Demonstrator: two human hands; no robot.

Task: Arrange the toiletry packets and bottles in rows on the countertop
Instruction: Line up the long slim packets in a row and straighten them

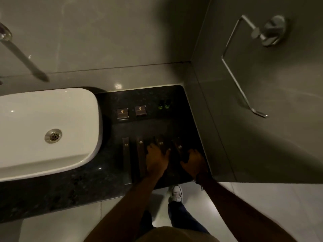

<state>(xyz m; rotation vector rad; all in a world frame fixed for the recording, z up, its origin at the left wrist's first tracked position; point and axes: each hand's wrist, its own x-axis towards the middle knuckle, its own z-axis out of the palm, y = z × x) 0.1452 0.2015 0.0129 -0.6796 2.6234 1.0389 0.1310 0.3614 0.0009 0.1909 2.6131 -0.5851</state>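
On the black countertop (108,172) lie several long dark packets side by side near the front: one at the left (125,154), a second (140,154), a third (161,144) and a fourth (180,148). My left hand (156,160) rests on the third packet, fingers spread over it. My right hand (194,162) grips the near end of the fourth packet, which is tilted. Behind them stand two small square brown boxes (122,113) (140,110). Two small dark bottles with green bases (164,104) stand further right by the wall.
A white basin (43,130) with a metal drain fills the left of the counter. A chrome spout (24,58) juts from the back wall. On the right wall hangs a metal towel ring (244,70). My shoe shows on the pale floor below.
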